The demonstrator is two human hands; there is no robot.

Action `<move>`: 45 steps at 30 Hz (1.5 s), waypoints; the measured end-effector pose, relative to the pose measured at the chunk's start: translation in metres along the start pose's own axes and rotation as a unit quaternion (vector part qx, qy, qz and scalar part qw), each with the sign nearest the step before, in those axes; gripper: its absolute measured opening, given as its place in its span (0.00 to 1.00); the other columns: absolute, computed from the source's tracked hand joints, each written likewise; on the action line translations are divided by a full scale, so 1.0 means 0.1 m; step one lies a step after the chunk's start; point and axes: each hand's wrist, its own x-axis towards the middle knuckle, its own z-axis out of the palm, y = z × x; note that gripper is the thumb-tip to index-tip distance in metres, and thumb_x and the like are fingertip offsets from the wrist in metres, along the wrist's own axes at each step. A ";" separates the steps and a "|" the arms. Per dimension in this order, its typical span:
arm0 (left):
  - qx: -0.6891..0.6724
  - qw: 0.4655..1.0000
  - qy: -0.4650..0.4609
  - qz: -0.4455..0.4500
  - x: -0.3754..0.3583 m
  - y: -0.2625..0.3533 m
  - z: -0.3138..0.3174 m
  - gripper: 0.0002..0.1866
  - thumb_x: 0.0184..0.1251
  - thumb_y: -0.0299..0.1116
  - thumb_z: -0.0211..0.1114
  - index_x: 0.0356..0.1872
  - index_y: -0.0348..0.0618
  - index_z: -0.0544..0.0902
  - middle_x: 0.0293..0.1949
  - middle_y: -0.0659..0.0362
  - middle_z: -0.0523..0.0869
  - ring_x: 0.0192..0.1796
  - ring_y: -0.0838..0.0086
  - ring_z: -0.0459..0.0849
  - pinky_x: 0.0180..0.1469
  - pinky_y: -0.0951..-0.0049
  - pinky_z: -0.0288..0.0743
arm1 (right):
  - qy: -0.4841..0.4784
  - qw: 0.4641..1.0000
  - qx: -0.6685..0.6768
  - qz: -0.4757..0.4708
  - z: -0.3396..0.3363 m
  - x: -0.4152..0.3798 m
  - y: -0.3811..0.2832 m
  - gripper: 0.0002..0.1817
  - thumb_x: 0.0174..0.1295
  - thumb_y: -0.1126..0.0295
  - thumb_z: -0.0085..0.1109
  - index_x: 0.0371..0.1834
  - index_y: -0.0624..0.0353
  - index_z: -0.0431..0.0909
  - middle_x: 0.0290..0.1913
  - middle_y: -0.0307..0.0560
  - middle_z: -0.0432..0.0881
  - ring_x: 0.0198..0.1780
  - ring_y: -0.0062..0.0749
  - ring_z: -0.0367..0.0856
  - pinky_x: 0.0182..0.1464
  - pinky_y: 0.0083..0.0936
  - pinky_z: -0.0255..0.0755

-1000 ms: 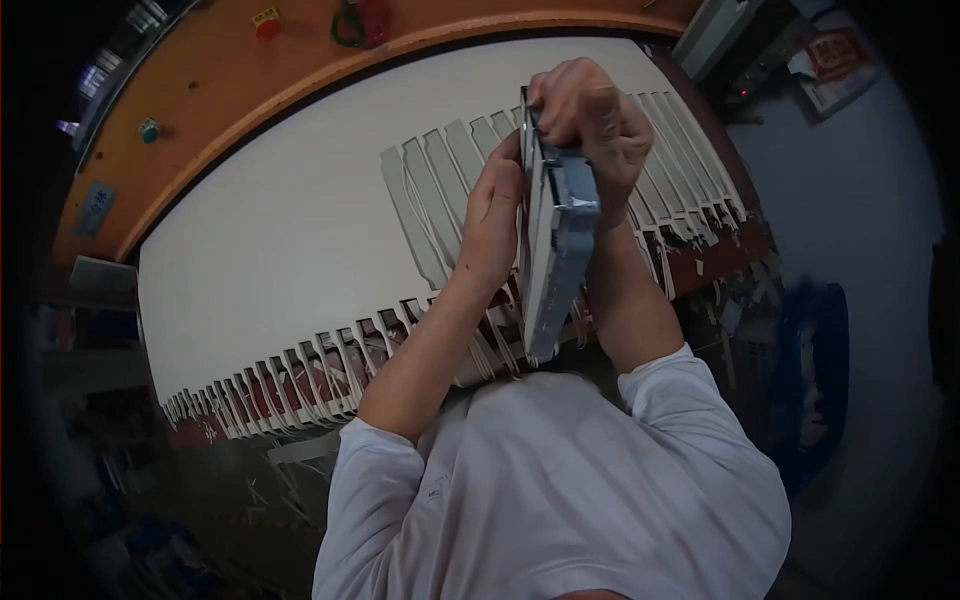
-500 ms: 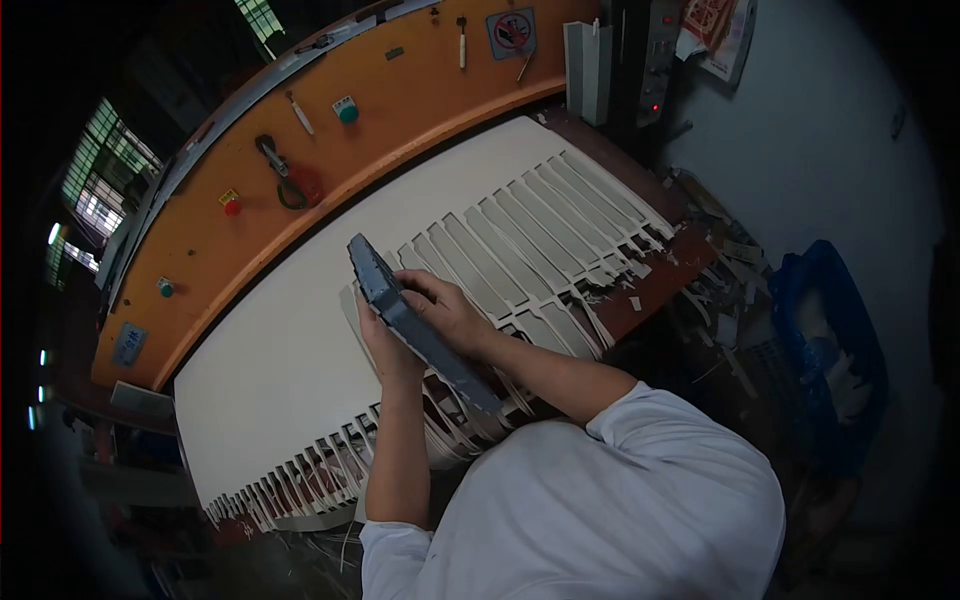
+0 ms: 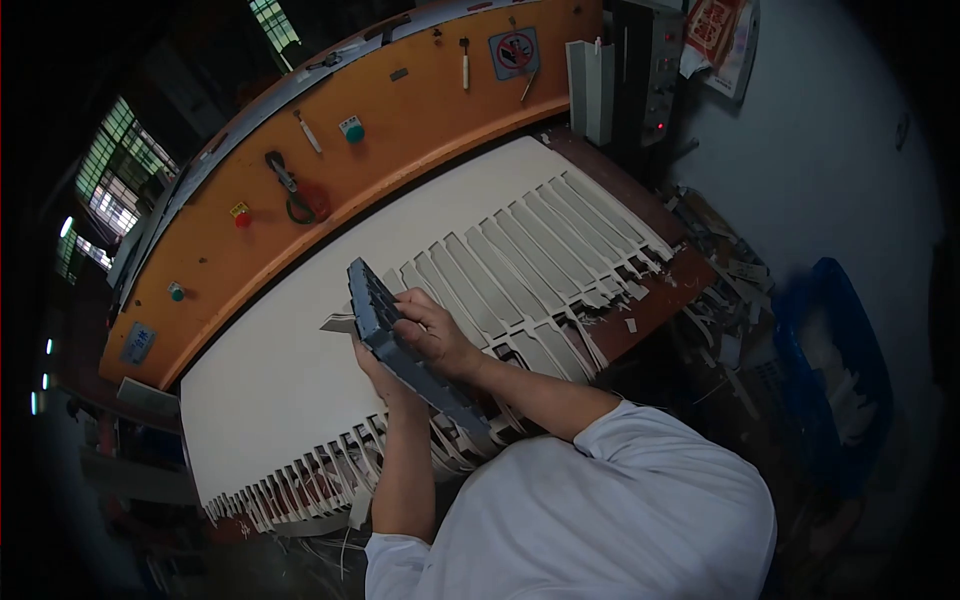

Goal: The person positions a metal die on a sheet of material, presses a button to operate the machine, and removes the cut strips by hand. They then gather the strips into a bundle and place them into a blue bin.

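Note:
A long blue-grey cutting die (image 3: 405,355) is tilted up on its edge in front of my body, over the pale sheet (image 3: 290,370). My left hand (image 3: 378,376) grips it from the left and below, its fingers mostly hidden. My right hand (image 3: 437,335) is closed on the die's right side, with fingers curled into its hollow face. A light grey cut piece (image 3: 341,322) pokes out to the left of the die, by my left hand; what supports it is hidden. Long narrow cut-outs (image 3: 520,245) run through the sheet beyond my right hand.
An orange press beam (image 3: 400,130) with buttons and hanging tools spans the back. Thin slit strips (image 3: 300,485) line the sheet's near left edge. Offcuts (image 3: 625,290) lie on the brown table at right, and a blue bag (image 3: 835,370) stands beyond on the floor.
The die has turned so more of its hollow face shows. My right hand's fingers have moved onto that face. The grey piece now sticks out farther to the left.

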 end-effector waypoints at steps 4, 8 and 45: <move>0.099 0.980 0.151 0.081 -0.13 0.14 0.06 0.13 0.81 0.42 0.60 0.46 0.41 0.79 0.42 0.62 0.84 0.45 0.78 0.83 0.53 0.71 0.78 | 0.016 0.997 0.045 0.060 0.02 -0.01 0.05 0.32 0.74 0.46 0.58 0.60 0.68 0.75 0.60 0.54 0.75 0.58 0.36 0.78 0.62 0.28 0.71; 0.186 0.935 0.049 0.299 -0.46 0.78 0.07 0.15 0.80 0.42 0.62 0.41 0.39 0.75 0.40 0.58 0.80 0.38 0.75 0.81 0.45 0.75 0.76 | 0.020 0.995 0.052 0.082 -0.04 0.03 0.05 0.26 0.78 0.52 0.55 0.60 0.68 0.76 0.60 0.51 0.77 0.59 0.33 0.78 0.63 0.26 0.70; 0.092 0.987 0.063 0.116 -0.48 0.61 0.16 0.12 0.81 0.37 0.61 0.52 0.37 0.77 0.46 0.58 0.83 0.50 0.76 0.83 0.58 0.71 0.75 | 0.055 0.989 0.076 0.110 0.04 -0.11 0.03 0.08 0.78 0.67 0.53 0.49 0.57 0.79 0.32 0.28 0.74 0.30 0.10 0.71 0.32 0.12 0.64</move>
